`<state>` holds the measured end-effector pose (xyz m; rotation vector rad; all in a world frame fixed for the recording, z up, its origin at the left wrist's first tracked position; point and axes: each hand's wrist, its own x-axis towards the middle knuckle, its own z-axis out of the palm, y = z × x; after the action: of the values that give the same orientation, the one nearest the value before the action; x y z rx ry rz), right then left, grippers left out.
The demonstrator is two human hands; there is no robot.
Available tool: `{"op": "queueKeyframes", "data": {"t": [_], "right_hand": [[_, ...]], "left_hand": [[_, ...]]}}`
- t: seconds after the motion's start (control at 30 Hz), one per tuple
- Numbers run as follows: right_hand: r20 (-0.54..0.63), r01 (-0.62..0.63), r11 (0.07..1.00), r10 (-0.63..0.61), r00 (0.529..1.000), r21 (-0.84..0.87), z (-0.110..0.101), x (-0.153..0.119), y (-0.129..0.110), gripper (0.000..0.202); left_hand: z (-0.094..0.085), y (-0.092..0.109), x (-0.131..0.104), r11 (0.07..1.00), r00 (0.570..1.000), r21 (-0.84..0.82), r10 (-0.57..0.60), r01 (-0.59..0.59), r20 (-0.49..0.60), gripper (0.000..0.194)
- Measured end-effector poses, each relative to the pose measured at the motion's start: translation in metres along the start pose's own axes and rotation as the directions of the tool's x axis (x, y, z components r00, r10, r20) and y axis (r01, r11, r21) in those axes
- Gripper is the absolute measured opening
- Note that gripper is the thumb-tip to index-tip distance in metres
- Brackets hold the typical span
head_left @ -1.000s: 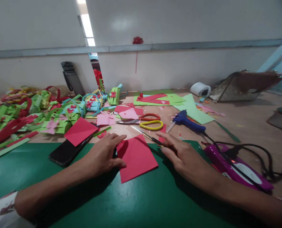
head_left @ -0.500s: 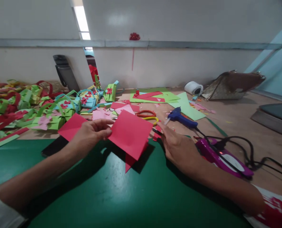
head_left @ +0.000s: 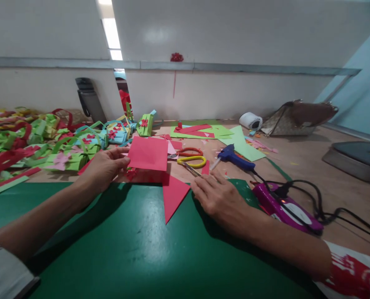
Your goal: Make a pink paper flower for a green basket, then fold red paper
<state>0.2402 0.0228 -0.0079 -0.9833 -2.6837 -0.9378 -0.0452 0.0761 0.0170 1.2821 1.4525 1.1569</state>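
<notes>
A square of red paper is pinched at its left edge by my left hand, held above the table. Below it, a red paper triangle lies on the green mat. My right hand rests at the mat's far edge with its fingers curled down, close to the triangle's right corner. A slim dark and metallic item runs toward these fingertips; the grip on it is partly hidden. Scissors with yellow and orange-red loops lie just beyond.
A blue glue gun and a purple power strip with black cables lie right. Green paper baskets crowd the left, near a dark bottle. Green sheets, a white roll and a bag are farther back.
My left hand has moved the red square left and away from the triangle, uncovering more of the triangle and the scissors. My right hand has come down and slightly left.
</notes>
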Motion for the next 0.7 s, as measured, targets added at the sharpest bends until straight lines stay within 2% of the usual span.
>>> {"op": "queueKeyframes", "data": {"t": [0.07,0.23,0.3,0.37,0.4,0.43,0.47,0.5,0.53,0.57,0.6,0.63,0.67,0.7], "right_hand": [[-0.025,0.099,0.995,-0.099,0.995,-0.004,0.002,0.006,-0.004,0.029],[0.019,0.189,0.980,-0.191,0.981,0.062,0.005,0.021,-0.008,0.026],[0.034,0.192,0.976,-0.197,0.980,0.107,0.005,0.024,-0.007,0.027],[0.042,0.154,0.975,-0.163,0.986,0.158,0.004,0.025,-0.006,0.028],[0.044,0.117,0.976,-0.128,0.991,0.186,0.003,0.024,-0.006,0.028],[0.046,0.071,0.974,-0.083,0.995,0.217,0.001,0.024,-0.005,0.027],[0.050,0.019,0.967,-0.033,0.998,0.253,-0.002,0.023,-0.004,0.027],[0.057,-0.035,0.955,0.020,0.998,0.294,-0.006,0.023,-0.003,0.026],[0.065,-0.085,0.938,0.066,0.996,0.337,-0.010,0.022,-0.002,0.025],[0.074,-0.119,0.921,0.098,0.992,0.372,-0.016,0.022,0.000,0.024],[0.090,-0.152,0.891,0.125,0.988,0.428,-0.022,0.022,0.002,0.024],[0.117,-0.188,0.842,0.149,0.982,0.506,-0.028,0.022,0.003,0.024],[0.161,-0.237,0.757,0.174,0.971,0.609,-0.033,0.022,0.005,0.024],[0.226,-0.302,0.626,0.200,0.953,0.719,-0.038,0.022,0.006,0.024]], "left_hand": [[0.000,-0.001,0.000,0.998,1.000,0.057,-0.001,0.002,-0.017,0.043],[0.003,-0.001,0.001,0.960,0.998,0.272,0.069,-0.066,0.000,0.047],[0.005,-0.002,0.002,0.929,0.992,0.352,0.126,-0.116,-0.004,0.055],[0.008,-0.005,-0.001,0.861,0.964,0.446,0.264,-0.243,0.015,0.057],[0.009,-0.006,-0.005,0.792,0.927,0.501,0.370,-0.348,0.059,0.054],[0.011,-0.007,-0.009,0.696,0.870,0.546,0.473,-0.466,0.138,0.050],[0.013,-0.008,-0.015,0.580,0.794,0.569,0.555,-0.583,0.248,0.046],[0.016,-0.008,-0.022,0.484,0.718,0.553,0.594,-0.679,0.362,0.044],[0.018,-0.007,-0.029,0.437,0.662,0.506,0.588,-0.743,0.465,0.044],[0.020,-0.005,-0.036,0.446,0.633,0.449,0.561,-0.774,0.533,0.046],[0.023,-0.002,-0.042,0.497,0.634,0.400,0.525,-0.770,0.568,0.049],[0.025,0.001,-0.048,0.576,0.667,0.367,0.483,-0.730,0.567,0.050],[0.028,0.005,-0.052,0.676,0.734,0.359,0.411,-0.643,0.541,0.047],[0.030,0.009,-0.055,0.776,0.801,0.348,0.316,-0.527,0.508,0.040]]}}
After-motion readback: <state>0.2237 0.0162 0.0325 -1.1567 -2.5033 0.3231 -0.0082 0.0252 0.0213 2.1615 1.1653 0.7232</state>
